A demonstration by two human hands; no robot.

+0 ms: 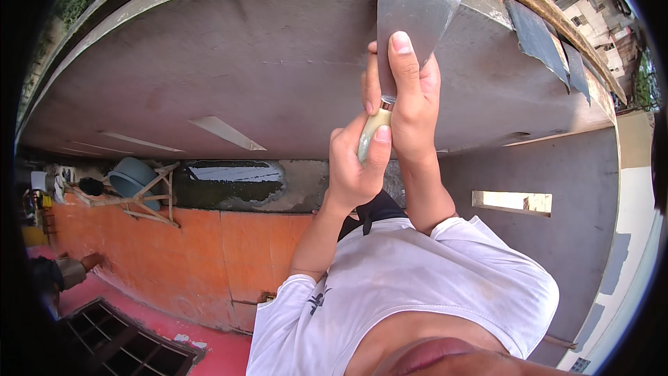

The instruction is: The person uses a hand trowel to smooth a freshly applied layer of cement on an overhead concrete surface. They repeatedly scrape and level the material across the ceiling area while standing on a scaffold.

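Fingers (348,160) of left hand (353,177) wrapped shut round pale handle (371,129) of putty knife (410,14), thumb pressed up along its side. Right hand (416,101) stacked just above, closed over metal collar and blade root, one long finger (402,59) laid flat up the back of the steel. Both arms raised from lower centre of frame, out of white shirt (431,278).

Wide blade reaching top centre of frame, tip set against lip of grey concrete slab (236,63) overhead; actual contact at the edge not clear enough to call. Doubled grip probably for force: lower hand to push and steer, upper hand to load the blade and keep it from flexing away. Outstretched finger likely there to hold the blade at a shallow angle.

Torn dark sheeting (539,35) hanging off slab edge in upper right, well apart from the blade. Lower left: orange wall (209,251), with grey basin (132,177) resting in a wooden bracket. Dark wet-looking patch (233,181) just right of the basin. Rectangular opening (511,202) in grey wall at right.
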